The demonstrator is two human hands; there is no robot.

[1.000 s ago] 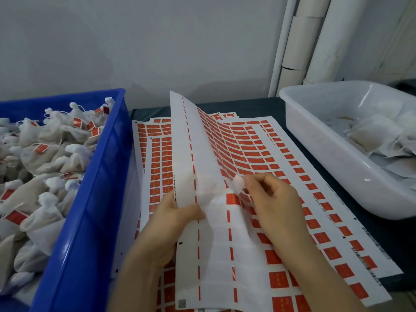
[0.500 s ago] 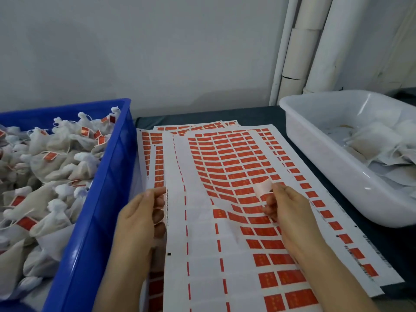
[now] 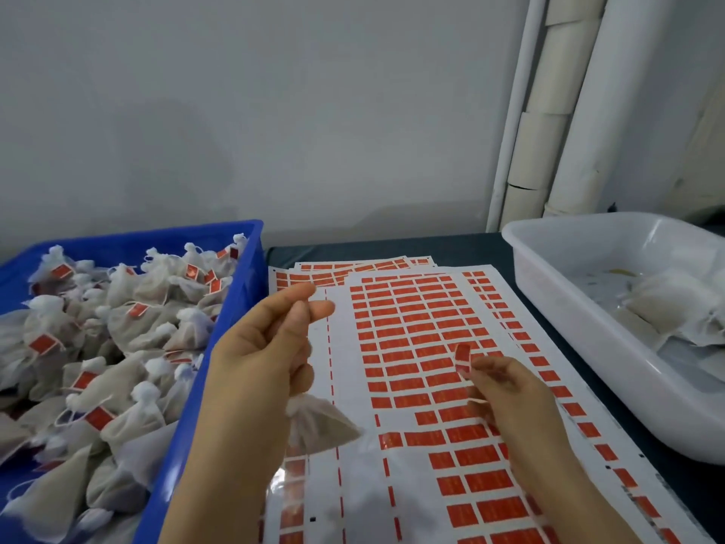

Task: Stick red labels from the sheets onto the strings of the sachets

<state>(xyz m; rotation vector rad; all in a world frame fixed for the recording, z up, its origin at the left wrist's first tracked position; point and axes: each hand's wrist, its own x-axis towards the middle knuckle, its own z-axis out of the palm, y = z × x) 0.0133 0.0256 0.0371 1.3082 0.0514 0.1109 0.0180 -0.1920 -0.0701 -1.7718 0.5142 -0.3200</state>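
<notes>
Head view, only one on offer. The left hand [image 3: 263, 347] is hovering over the near-left part of the top label sheet [image 3: 351, 382]. Its lower fingers are curling round the gathered neck of one sachet [image 3: 321, 426], and the bag is hanging below the palm, just above the sheet. Index finger and thumb are standing out loosely; the string is too thin to pick out, so I cannot tell whether they are holding it. The right hand [image 3: 510, 394] is pinching a single red label [image 3: 462, 357] by its lower edge between thumb and fingertip, and the label is standing upright, free of the sheet. The two hands are near each other but apart. Labelled sachets are lying heaped in the blue crate [image 3: 196, 426] to the left, and a white tub [image 3: 569, 327] with a few pale bags is sitting to the right. Handling, as I judge it: the label is looking feather-light, floppy and tacky on one face, likely to curl onto skin, so taking only its edge is making sense. The sachet is looking soft and light, best held at the neck. The string is probably limp and needing to be stretched taut before the label is folded over it.
</notes>
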